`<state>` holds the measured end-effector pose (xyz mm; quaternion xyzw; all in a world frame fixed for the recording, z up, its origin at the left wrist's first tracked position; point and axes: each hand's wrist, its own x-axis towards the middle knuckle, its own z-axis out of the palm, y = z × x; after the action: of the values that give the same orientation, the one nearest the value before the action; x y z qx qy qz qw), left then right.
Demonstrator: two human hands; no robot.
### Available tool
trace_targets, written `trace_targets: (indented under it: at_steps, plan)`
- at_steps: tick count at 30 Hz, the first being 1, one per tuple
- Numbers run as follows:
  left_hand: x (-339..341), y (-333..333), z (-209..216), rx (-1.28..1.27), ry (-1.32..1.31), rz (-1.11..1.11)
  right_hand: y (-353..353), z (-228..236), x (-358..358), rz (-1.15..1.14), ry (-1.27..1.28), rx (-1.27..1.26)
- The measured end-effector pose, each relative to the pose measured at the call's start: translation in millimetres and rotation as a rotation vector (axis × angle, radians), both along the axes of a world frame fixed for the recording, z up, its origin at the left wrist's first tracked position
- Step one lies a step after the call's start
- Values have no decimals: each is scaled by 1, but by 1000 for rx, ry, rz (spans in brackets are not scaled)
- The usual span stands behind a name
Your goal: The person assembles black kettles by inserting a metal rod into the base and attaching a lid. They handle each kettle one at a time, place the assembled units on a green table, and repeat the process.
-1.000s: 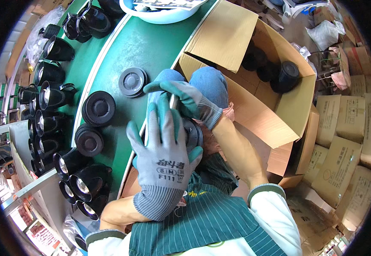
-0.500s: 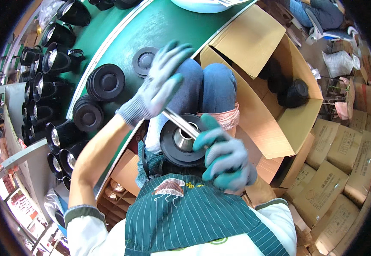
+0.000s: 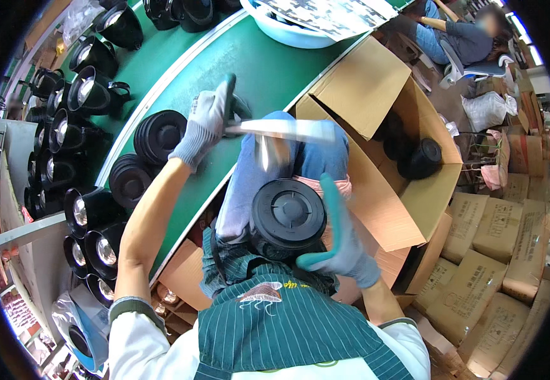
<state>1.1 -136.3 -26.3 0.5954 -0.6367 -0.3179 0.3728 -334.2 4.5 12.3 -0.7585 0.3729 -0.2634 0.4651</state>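
Observation:
My left hand (image 3: 211, 117) is up over the green tabletop, its fingers closed at one end of a metal bar tool (image 3: 300, 130). Motion smears this shiny tool, and a cone-shaped part seems to hang beneath its bar. Between my lap and apron stands a black round vessel topped by a ribbed black lid (image 3: 289, 212). My right hand (image 3: 346, 237), in a grey and green glove, is spread beside the lid with thumb and fingers apart. A dark edge shows behind my left fingers; what it belongs to is mostly hidden.
Stacked black lids (image 3: 161, 136) lie left of my arm. Black handled pots (image 3: 85, 92) crowd the far left. An open carton (image 3: 408, 215) with black vessels stands at right, near sealed boxes (image 3: 471, 285). A white basin (image 3: 281, 31) sits at the back; a person sits beyond.
The metal tool has risen off the black vessel and swung forward with my left hand, uncovering the lid's centre. My right hand has let go of the bar and opened. My view has shifted slightly.

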Motion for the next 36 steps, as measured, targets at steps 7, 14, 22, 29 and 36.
trace_targets:
  at_steps: [7, 14, 22, 29, 36]
  plan:
    - [-13, -81, -58, 107, -113, 229, 3, -12, 16, 32, -7, -114]
    - [-27, -118, -38, 360, -759, 221, -12, 44, 10, -168, -171, -12]
    - [31, 5, 62, -443, -175, -20, -133, -20, 11, -510, -989, 745]
    - [77, 39, 81, -582, -401, 85, -217, -35, 174, -22, -945, 1139]
    - [206, -65, 78, -365, -659, 513, -261, -72, 181, -307, -183, 900]
